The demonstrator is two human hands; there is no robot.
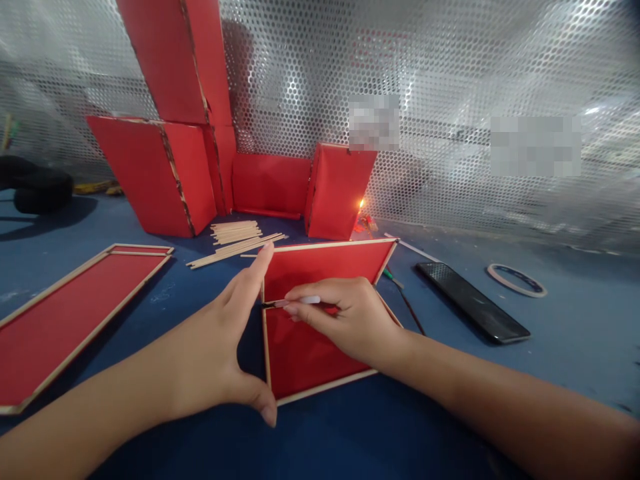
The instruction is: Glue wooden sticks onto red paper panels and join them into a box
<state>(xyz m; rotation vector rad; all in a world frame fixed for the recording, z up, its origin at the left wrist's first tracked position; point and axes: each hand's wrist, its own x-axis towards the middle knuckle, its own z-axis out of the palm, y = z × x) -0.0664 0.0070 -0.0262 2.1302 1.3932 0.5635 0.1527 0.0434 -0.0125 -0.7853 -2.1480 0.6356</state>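
In the middle, two red panels (pixel 310 353) edged with thin wooden sticks meet at an angle, the far one tilted up. My left hand (pixel 220 340) spans their left side, thumb at the near corner and fingers at the far corner, bracing them. My right hand (pixel 350 317) is over the panels, its thumb and fingers pinching a short whitish translucent stick (pixel 311 300), which looks like a glue stick. The stick's dark tip points left and touches the left end of the seam between the panels.
At left lies a long stick-edged red panel (pixel 75 300). Behind are loose wooden sticks (pixel 235 243) and red box shapes (pixel 185 173) against a perforated metal screen (pixel 440 133). A small flame (pixel 361 203) burns beside the right box. A phone (pixel 473 300) and tape roll (pixel 517 280) lie right.
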